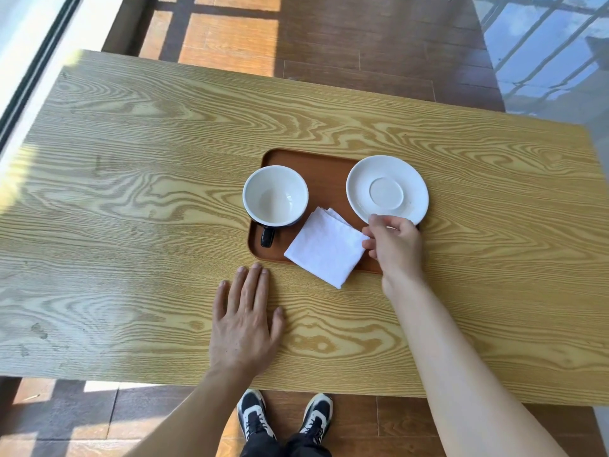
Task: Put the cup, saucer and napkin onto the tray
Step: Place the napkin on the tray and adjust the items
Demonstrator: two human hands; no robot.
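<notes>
A brown wooden tray lies on the table. On its left side stands an empty cup, white inside with a dark outside and dark handle. A white saucer rests on the tray's right side. A folded white napkin lies across the tray's near edge, one corner hanging over onto the table. My right hand hovers over the tray's near right corner, fingers curled, touching the napkin's right corner and the saucer's near rim; whether it grips either I cannot tell. My left hand lies flat on the table, fingers spread.
The light wood-grain table spans the view, its near edge just above my shoes. A bright window frame runs along the far left. Dark wooden floor shows beyond the table's far edge.
</notes>
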